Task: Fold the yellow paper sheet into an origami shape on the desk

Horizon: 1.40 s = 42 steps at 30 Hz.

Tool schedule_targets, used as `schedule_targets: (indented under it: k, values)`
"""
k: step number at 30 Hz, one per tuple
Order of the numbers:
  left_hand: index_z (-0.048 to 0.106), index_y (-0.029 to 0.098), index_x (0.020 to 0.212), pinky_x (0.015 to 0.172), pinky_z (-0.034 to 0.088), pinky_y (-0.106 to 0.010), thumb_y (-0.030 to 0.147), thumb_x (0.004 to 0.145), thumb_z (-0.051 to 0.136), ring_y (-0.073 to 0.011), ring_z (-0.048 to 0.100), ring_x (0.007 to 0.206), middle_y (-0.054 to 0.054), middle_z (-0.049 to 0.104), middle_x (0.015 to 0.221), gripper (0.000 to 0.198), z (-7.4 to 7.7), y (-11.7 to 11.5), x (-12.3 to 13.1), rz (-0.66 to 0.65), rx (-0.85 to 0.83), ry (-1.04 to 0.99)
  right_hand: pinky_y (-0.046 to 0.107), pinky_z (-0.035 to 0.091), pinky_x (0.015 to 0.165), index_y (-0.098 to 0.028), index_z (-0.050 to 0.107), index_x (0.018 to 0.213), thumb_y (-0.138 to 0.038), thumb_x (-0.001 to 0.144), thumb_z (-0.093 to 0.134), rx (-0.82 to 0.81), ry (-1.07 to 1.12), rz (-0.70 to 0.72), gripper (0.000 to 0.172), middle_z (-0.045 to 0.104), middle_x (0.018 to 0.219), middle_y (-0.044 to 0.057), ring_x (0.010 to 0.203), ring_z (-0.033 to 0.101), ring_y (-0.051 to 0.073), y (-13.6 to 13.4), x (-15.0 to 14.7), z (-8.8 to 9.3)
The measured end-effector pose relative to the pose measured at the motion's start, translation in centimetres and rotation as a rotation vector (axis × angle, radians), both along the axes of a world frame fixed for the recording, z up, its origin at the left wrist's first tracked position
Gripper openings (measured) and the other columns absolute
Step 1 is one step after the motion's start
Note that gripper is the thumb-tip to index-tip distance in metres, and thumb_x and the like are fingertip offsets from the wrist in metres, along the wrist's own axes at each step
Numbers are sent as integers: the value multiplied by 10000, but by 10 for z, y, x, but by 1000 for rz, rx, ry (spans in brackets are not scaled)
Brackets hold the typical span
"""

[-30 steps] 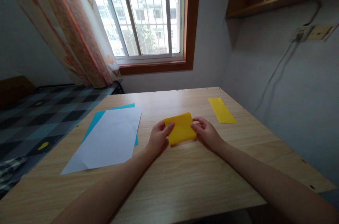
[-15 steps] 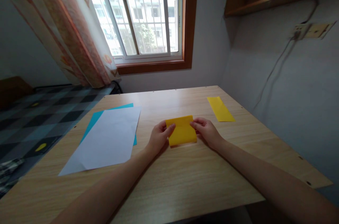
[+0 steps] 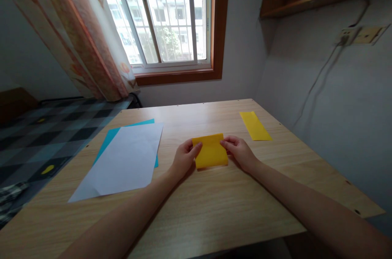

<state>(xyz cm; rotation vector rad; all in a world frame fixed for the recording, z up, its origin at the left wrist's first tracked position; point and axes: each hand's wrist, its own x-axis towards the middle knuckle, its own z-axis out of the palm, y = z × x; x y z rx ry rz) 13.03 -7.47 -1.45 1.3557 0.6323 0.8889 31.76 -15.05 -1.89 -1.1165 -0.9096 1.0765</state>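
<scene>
Folded yellow rectangular paper point(image 3: 211, 155) is pinched by left hand point(image 3: 183, 157) and right hand point(image 3: 241, 153), right of the white paper sheet point(image 3: 128, 161).

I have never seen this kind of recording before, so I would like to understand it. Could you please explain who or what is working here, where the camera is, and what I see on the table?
There is no machine here: these are a person's bare hands. The camera is worn on the head, looking forward and down, so you see roughly what the person sees.

The left hand and right hand hold a piece of yellow paper between them, one at each side. On the wooden table, to the left, lies white paper, partly covering blue paper. Farther back on the right lies a yellow strip.
</scene>
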Motion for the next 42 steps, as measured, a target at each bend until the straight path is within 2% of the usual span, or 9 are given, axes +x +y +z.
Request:
schedule_targets:
  k: [9,14,17,19,22,27,32,37,42]
  values:
    - [694,161,863,648,511,-296,406,725,741,-203,651,734,-46,715,834,284,0,-1,0,9,-15,-4,266,522,605,-192,668,796,-488,659,767,-23,-31,-16,340,702,780,31,720,658,189,-1,-1,2]
    - [673,153,835,607,496,-281,423,720,741,-189,637,689,-35,700,775,301,1,0,0,72,-26,-22,234,517,587,-183,670,817,-472,702,748,-27,39,99,321,701,778,19,685,652,151,-2,-2,0]
    - [667,150,832,612,495,-280,425,713,744,-183,631,684,-33,699,780,309,4,0,0,106,-30,-55,209,473,470,-160,671,849,-513,735,708,-44,-39,193,373,692,750,31,609,636,142,-4,-2,1]
    - [669,152,832,611,493,-279,427,709,745,-181,626,678,-28,695,772,311,5,1,0,136,-20,-68,188,404,390,-140,664,846,-546,761,671,-64,-132,224,416,670,660,28,496,589,119,-5,-1,1]
    - [670,154,832,610,490,-277,432,707,743,-183,623,684,-23,686,752,313,6,1,0,172,-7,-70,175,360,362,-130,639,769,-558,767,658,-71,-185,197,428,649,594,22,419,532,90,-5,-1,0]
    - [661,159,822,627,501,-282,438,694,752,-182,623,698,-25,693,779,321,7,2,0,180,-13,-79,182,379,386,-152,624,736,-533,746,682,-64,-197,130,386,655,586,12,432,548,97,-2,-2,-2]
    - [656,153,811,606,502,-269,453,686,756,-170,611,666,-18,672,730,340,8,1,1,191,11,-79,203,367,393,-172,612,691,-523,781,650,-10,-359,59,364,621,527,-4,416,528,109,-4,-4,1]
    - [601,168,918,612,516,-252,448,738,720,-154,634,693,-26,672,835,354,7,7,1,78,-81,-105,224,397,436,-184,616,694,-516,826,615,65,-460,-19,358,611,539,-3,450,542,124,-9,-5,6]
    - [503,193,1154,611,562,-271,446,748,720,-175,665,786,-80,654,1024,525,12,7,0,-99,-181,-70,244,407,456,-194,613,704,-561,837,589,120,-523,-131,391,600,546,2,470,554,141,-11,-4,9]
